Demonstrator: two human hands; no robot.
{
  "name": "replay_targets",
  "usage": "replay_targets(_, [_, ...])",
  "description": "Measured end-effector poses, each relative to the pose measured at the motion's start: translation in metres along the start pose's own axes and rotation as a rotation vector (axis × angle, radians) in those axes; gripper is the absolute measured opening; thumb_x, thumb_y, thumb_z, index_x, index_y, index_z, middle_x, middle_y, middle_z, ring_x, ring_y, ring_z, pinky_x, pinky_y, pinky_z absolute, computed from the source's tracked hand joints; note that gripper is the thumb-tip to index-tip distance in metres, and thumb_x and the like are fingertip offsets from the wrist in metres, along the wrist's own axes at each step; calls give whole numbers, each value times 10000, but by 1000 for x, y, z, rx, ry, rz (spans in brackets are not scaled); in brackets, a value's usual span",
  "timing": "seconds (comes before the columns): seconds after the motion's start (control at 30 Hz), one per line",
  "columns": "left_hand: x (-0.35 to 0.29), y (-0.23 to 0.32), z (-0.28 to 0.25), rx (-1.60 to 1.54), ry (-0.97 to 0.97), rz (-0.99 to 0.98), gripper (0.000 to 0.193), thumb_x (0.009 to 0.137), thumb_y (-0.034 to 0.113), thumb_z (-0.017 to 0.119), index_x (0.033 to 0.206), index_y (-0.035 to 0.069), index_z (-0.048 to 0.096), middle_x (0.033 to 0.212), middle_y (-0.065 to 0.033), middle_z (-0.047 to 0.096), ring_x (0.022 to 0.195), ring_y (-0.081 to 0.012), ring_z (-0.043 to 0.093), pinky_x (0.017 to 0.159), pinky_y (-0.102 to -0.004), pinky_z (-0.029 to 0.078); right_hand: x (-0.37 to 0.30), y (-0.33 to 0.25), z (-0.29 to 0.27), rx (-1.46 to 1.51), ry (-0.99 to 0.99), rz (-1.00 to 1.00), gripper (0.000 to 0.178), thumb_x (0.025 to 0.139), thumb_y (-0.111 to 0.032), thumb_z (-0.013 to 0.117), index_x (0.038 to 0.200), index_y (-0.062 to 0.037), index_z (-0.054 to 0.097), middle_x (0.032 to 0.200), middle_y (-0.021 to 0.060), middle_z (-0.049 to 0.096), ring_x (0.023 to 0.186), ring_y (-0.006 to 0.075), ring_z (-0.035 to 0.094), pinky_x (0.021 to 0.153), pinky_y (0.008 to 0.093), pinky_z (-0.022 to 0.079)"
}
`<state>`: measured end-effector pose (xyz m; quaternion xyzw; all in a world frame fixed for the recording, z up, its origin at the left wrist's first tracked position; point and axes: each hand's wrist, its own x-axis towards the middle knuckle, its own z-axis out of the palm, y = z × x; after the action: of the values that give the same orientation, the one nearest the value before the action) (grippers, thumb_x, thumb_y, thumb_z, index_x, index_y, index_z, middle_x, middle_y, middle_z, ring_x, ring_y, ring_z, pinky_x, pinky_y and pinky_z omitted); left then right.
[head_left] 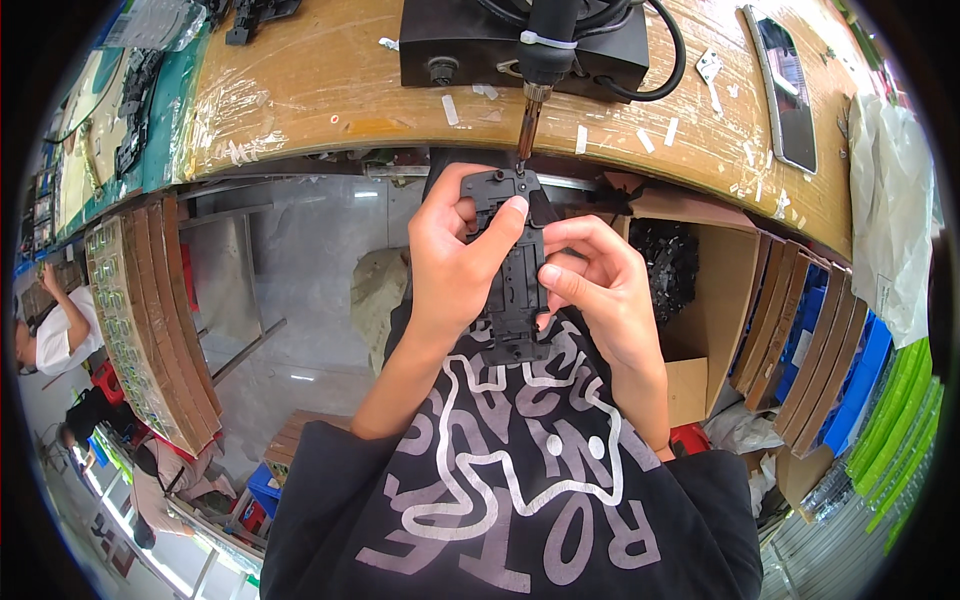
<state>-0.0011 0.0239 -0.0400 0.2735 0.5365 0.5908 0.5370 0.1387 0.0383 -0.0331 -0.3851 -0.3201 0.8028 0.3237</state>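
Upright in front of my chest is a long black plastic frame [518, 285] with ribs, slots and small holes. My left hand [452, 262] is closed round its upper left side, the thumb lying across its face. At its right edge, my right hand [603, 285] grips with thumb and bent fingers. A black-handled tool [533, 105] with a brass collar and narrow metal tip points down from the bench. Its tip meets or nearly meets the frame's top end, beside a small round hole; I cannot tell whether they touch.
Behind the tool a black box [420, 50] with cables stands on the wooden bench [320, 80]. White scraps and a phone [783, 90] lie to its right. Below the bench is a cardboard box [720, 290] of black parts. Stacked trays [150, 320] stand left; another person [65, 330] is beyond.
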Motion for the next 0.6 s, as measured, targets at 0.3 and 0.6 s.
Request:
replay_targets(0.3, [2, -4, -2, 15, -7, 26, 151, 779, 34, 557, 899, -13, 478, 733, -50, 572, 637, -56, 521, 551, -187, 415, 1, 2, -1, 13, -8, -10, 223, 758, 13, 568, 960, 54, 484, 836, 93, 508, 627, 129, 562, 521, 251, 515])
replay_targets(0.6, [1, -3, -3, 62, -6, 43, 165, 780, 48, 562, 907, -11, 474, 746, -49, 568, 664, -62, 521, 576, -191, 416, 4, 4, -3, 20, -18, -13, 223, 755, 25, 560, 961, 57, 484, 840, 105, 523, 648, 132, 565, 524, 245, 518])
